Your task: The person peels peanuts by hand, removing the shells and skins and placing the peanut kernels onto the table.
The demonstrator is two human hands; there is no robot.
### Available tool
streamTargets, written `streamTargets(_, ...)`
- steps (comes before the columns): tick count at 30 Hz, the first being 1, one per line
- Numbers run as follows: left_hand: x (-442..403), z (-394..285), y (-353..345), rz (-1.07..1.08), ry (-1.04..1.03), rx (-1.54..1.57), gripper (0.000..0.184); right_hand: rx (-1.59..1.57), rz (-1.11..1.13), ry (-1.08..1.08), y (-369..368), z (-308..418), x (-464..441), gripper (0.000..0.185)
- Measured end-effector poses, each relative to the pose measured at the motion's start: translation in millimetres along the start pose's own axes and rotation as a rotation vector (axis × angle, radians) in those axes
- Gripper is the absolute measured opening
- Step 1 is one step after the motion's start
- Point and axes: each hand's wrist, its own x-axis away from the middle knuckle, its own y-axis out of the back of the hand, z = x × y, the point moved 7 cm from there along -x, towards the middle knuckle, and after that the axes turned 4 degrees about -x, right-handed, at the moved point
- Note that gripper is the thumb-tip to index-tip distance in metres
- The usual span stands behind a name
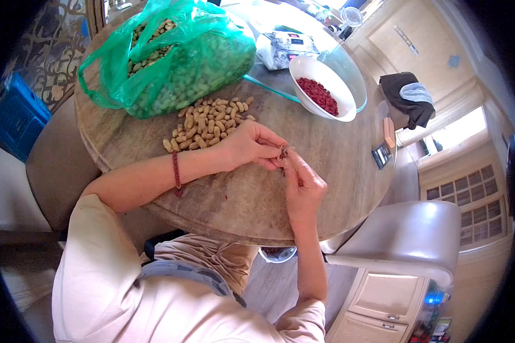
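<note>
1. Grip: the left hand [250, 146] and the right hand [304, 182] meet fingertip to fingertip above the table [343, 188]. Both are pinched on one small peanut [283, 153].
2. Held peanut: located between the two sets of fingertips, right of the loose pile. The fingers cover most of it; which way it points and the line of its long axis cannot be determined.
3. Left wrist: bears a dark red bracelet [176, 169].
4. Pile of peanuts [207, 124]: in their shells, directly on the table, beyond the left forearm. Their long axes run in mixed directions.
5. Green bag [197, 71]: just behind the pile, mouth gaping, more unshelled peanuts visible inside.
6. White bowl [339, 87]: beyond the hands to the right, tilted in view, containing red kernels [316, 96].
7. White packet [286, 50]: behind the bowl, near the bag.
</note>
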Motion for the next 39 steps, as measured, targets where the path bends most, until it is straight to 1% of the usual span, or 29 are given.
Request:
streamTargets(2,0.4,-1.7,0.2,-0.017,-0.009,-0.032,0.026,0.138,0.1,0.042,-5.0,7.9,-1.5,0.021)
streamTargets(4,0.6,-2.0,0.5,-0.031,-0.016,-0.065,0.025,0.139,0.101,0.061,-6.4,6.0,-1.8,0.021)
streamTargets(6,0.6,-5.7,0.4,-0.038,-0.079,-0.193,0.023,0.14,0.101,0.081,-7.4,2.7,-1.3,0.021)
streamTargets(8,1.0,-5.8,-0.3,-0.048,-0.109,-0.248,0.022,0.164,0.096,0.133,-7.6,2.2,-0.1,0.017)
streamTargets(9,1.4,-7.3,-1.3,-0.056,-0.138,-0.302,0.021,0.163,0.096,0.134,-7.5,3.1,-0.2,0.017)
streamTargets(11,0.7,-6.8,-2.9,-0.067,-0.142,-0.291,0.019,0.186,0.104,0.079,-7.7,1.9,-0.6,0.011)
streamTargets(12,0.7,-7.7,-3.2,-0.079,-0.145,-0.28,0.018,0.186,0.102,0.079,-7.9,2.6,-0.2,0.011)
streamTargets(14,1.1,-8.7,-3.9,-0.068,-0.139,-0.3,0.019,0.19,0.089,0.012,-7.8,-1.2,0.5,0.006)
streamTargets(15,1.3,-8.5,-4.4,-0.058,-0.134,-0.32,0.02,0.189,0.088,0.012,-7.9,-5.5,1.4,0.006)
streamTargets(16,1.3,-9.0,-4.1,-0.058,-0.133,-0.321,0.02,0.012,0.035,-0.118,-3.8,-21.3,2.6,0.004)
streamTargets(17,1.4,-10.8,-4.9,-0.054,-0.154,-0.415,0.023,-0.164,-0.018,-0.248,0.1,-35.8,4.7,0.002)
streamTargets(18,1.8,-13.0,-6.5,-0.05,-0.175,-0.508,0.026,-0.164,-0.018,-0.248,3.8,-31.1,1.8,0.002)
streamTargets(19,2.2,-13.8,-7.5,-0.05,-0.175,-0.508,0.026,-0.46,-0.064,-0.399,7.5,-34.9,1.7,0.002)
streamTargets(20,4.9,-24.8,-12.2,-0.068,-0.332,-0.71,0.028,-0.757,-0.11,-0.546,7.1,-39.3,3.0,0.002)
streamTargets(21,8.7,-33.6,-18.2,-0.086,-0.491,-0.911,0.031,-0.757,-0.11,-0.546,10.5,-39.9,0.9,0.002)
streamTargets(23,8.6,-34.1,-19.0,-0.09,-0.501,-0.961,0.031,-1.107,-0.097,-0.665,5.8,-44.0,2.1,0.002)
streamTargets(25,6.2,-34.3,-15.7,-0.094,-0.511,-1.01,0.032,-1.13,-0.081,-0.708,4.7,-49.4,3.4,0.001)
streamTargets(27,5.5,-43.0,-10.4,-0.078,-0.609,-0.969,0.029,-1.307,-0.043,-0.798,-2.0,-53.0,6.7,0.003)
streamTargets(31,3.1,-46.3,-0.1,-0.098,-0.622,-0.98,0.028,-1.432,0.044,-0.81,-4.9,-54.3,6.3,0.005)
streamTargets(33,3.6,-46.8,-5.2,-0.023,-0.675,-0.981,0.028,-1.448,0.02,-0.879,-5.6,-55.1,8.8,0.004)
streamTargets(34,4.3,-47.0,-5.9,-0.024,-0.674,-0.982,0.028,-1.449,0.021,-0.879,-5.8,-55.7,8.6,0.004)
streamTargets(36,1.1,-37.6,-8.4,0.071,-0.534,-0.924,0.03,-1.503,0.013,-0.905,-6.7,-56.4,8.9,0.007)
streamTargets(37,-0.7,-35.7,-7.4,0.07,-0.534,-0.925,0.03,-1.504,0.014,-0.905,-6.3,-56.4,8.4,0.007)
streamTargets(39,4.1,-46.6,-9.6,0.032,-0.719,-0.946,0.032,-1.471,0.006,-0.911,-4.7,-56.9,8.5,0.009)
